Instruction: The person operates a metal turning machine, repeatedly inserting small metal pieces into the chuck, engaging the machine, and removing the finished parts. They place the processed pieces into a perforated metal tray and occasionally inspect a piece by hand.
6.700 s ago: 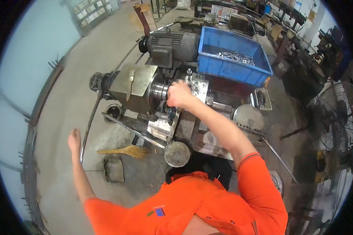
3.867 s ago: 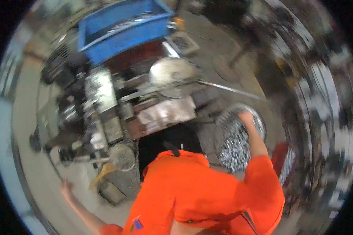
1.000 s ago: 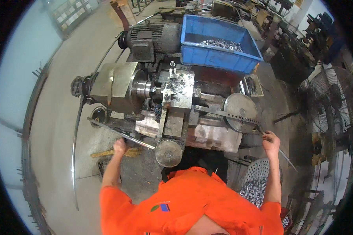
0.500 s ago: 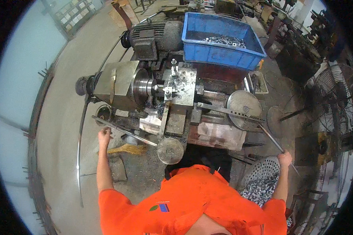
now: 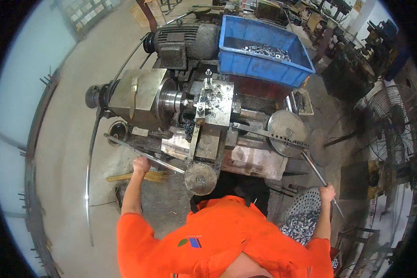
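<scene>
Gripping the right lever (image 5: 314, 167), the person's right hand (image 5: 326, 192) is keeping its fingers closed round the bar, out past the right end of the machine (image 5: 255, 162). The left hand (image 5: 141, 165) is showing the change: no longer hanging loose-fingered below the bar's outer end, as half a second ago, it is now curling in against the left lever (image 5: 167, 164). Whether its fingers are wrapping the bar, I can't tell from here. For the work, I am taking this to mean both levers are coming under hand together.

The left lever is sloping out from the front disc (image 5: 200, 179) at the machine's near edge; the right one is slanting from the right disc (image 5: 282, 127) at its right edge. Between them the tool block (image 5: 215, 103) is sitting just beside the bright spindle (image 5: 173, 101). Along the far edge, a blue bin (image 5: 259, 67) is holding small metal pieces.
</scene>
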Demonstrator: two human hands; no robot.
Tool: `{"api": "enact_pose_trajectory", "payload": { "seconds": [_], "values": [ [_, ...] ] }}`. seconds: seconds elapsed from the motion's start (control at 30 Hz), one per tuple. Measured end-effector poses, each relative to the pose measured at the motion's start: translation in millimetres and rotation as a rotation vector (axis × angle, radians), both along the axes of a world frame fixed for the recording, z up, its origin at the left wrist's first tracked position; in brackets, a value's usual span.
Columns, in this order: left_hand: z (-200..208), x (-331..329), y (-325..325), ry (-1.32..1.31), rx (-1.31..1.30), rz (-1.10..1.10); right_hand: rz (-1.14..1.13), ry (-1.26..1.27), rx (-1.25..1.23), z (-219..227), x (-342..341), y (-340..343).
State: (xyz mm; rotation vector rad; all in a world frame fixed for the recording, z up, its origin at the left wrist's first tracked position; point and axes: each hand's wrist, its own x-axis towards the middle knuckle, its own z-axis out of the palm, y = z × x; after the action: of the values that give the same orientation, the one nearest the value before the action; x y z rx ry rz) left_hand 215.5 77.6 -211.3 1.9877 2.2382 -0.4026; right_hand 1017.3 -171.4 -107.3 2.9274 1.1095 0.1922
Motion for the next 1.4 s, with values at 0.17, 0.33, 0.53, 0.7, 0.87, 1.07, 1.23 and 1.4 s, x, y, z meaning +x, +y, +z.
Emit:
{"api": "enact_pose_trajectory", "payload": {
  "seconds": [0.17, 0.33, 0.53, 0.7, 0.87, 1.07, 1.23, 1.4],
  "values": [
    [-109.7, 7.2, -20.8, -0.347, 0.455, 0.446, -0.016, 0.009, 0.015, -18.6, 7.8, 2.6],
    [-14.5, -11.1, -5.5, -0.021, -0.054, -0.078, 0.082, 0.260, -0.009, 26.8, -20.0, 35.0],
    [-19.2, -11.3, -22.5, -0.153, 0.041, 0.132, 0.570, 0.537, 0.374, 118.3, -145.9, 179.0],
    [43.5, -61.1, -37.9, -0.544, -0.060, 0.125, 1.084, 0.830, 0.397, 176.1, -290.9, 270.6],
    [193.8, -96.6, -66.4, -0.401, 0.496, 0.295, 1.551, 0.629, 0.423, 180.6, -408.4, 334.2],
    [211.0, -172.5, -134.6, -0.128, 0.720, 0.578, 1.369, 0.629, -0.061, 156.5, -467.4, 369.9],
    [145.7, -200.7, -149.3, -0.064, 0.600, 0.786, 1.370, 0.564, -0.031, 144.2, -475.7, 374.4],
    [168.2, -197.2, -137.9, -0.182, 0.547, 0.785, 1.414, 0.569, 0.013, 149.3, -480.1, 377.3]
  ]
}}
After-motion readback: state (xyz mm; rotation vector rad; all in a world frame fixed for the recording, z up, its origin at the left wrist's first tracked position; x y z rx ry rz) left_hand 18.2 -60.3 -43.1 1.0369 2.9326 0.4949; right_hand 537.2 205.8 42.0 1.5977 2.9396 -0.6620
